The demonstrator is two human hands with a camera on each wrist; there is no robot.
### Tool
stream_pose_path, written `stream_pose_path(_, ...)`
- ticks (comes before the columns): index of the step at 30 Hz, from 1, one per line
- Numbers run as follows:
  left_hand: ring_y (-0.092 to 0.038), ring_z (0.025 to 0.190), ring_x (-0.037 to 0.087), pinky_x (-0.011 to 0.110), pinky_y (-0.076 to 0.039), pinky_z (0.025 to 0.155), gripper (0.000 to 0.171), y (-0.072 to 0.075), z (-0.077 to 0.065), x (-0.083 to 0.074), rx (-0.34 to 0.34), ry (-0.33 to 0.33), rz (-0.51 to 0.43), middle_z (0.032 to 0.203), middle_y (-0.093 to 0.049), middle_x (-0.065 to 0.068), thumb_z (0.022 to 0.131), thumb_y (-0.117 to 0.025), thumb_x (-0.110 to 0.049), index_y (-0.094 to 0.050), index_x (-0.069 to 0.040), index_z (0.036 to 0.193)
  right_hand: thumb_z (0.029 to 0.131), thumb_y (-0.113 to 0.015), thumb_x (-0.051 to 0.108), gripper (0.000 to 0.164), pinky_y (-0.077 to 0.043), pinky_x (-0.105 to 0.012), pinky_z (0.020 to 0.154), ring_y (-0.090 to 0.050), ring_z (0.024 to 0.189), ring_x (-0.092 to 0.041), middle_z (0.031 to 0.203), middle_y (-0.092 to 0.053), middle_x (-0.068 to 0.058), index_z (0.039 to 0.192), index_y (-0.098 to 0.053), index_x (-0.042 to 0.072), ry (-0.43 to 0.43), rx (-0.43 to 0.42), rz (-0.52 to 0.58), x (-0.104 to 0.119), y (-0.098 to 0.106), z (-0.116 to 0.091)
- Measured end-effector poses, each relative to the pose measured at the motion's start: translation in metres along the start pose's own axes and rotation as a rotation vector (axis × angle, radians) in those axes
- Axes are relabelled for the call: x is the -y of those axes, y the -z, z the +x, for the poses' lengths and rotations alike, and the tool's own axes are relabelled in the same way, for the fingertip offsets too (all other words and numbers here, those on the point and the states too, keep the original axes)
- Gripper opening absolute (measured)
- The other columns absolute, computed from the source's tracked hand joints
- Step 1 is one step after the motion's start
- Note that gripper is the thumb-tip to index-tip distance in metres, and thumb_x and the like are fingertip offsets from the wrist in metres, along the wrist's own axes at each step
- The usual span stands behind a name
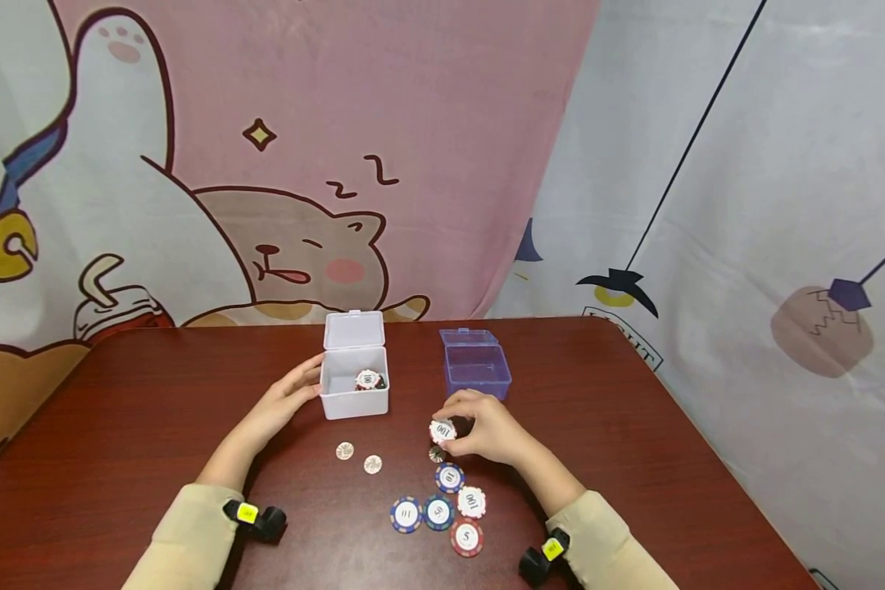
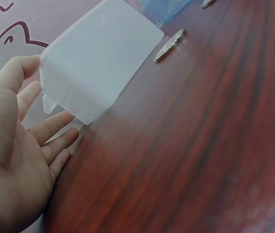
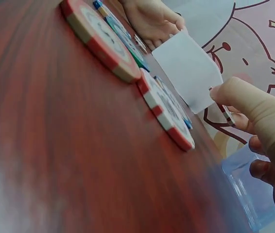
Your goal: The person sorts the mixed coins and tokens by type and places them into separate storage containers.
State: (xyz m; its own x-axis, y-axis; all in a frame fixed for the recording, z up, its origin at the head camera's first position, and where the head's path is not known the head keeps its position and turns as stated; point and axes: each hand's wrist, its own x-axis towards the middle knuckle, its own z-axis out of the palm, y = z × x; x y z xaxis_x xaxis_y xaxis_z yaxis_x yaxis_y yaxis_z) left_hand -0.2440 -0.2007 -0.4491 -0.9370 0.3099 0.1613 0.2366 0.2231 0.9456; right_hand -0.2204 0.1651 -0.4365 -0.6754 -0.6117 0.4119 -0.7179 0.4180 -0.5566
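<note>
Right grip (image 1: 490, 429) pinches flat round chip (image 1: 442, 431)

On a table (image 1: 605, 393), a box (image 1: 356, 404) has poker chips (image 1: 370, 379) inside and the left hand (image 1: 280, 410) at its left side. Right of the box is a second box (image 1: 497, 388); in front, two coins (image 1: 345, 451); front right, the right hand (image 1: 489, 428) holding one chip (image 1: 442, 431), then, farther out, five loose chips (image 1: 438, 512).
</note>
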Motion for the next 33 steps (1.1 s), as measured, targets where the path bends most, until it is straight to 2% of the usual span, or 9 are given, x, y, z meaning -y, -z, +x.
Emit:
stream_pose_path(12,-0.036,0.130,0.039,0.059,-0.023,0.103,0.056,0.000,0.000,0.000,-0.005,0.007,-0.004,0.143,-0.041,0.025,0.098,-0.053,-0.015,-0.032,-0.010,0.149,0.069,-0.082,0.019,0.032,-0.047,-0.026,0.071,-0.058,0.087,-0.009,0.093,-0.063,0.009,0.100,-0.076,0.015,-0.008,-0.059,-0.024,0.006,-0.009,0.023)
stream_pose_path(24,-0.036,0.131,0.040,0.060,-0.023,0.103,0.056,-0.001,-0.001,-0.003,-0.003,-0.005,0.003,0.142,-0.041,0.026,0.098,-0.052,-0.011,-0.031,-0.009,0.150,0.068,-0.083,0.016,0.033,-0.046,-0.024,0.067,-0.057,0.083,-0.008,0.091,-0.063,0.008,0.100,-0.076,0.011,-0.005,-0.111,-0.011,0.010,-0.016,0.046)
stream_pose_path(33,-0.036,0.130,0.039,0.059,-0.022,0.103,0.056,0.000,0.001,0.002,-0.003,-0.014,-0.007,0.142,-0.042,0.025,0.098,-0.053,-0.014,-0.033,-0.010,0.149,0.069,-0.085,0.016,0.033,-0.049,-0.035,0.069,-0.061,0.087,-0.019,0.090,-0.064,0.006,0.100,-0.076,0.010,-0.029,-0.173,0.006,0.014,-0.022,0.065)
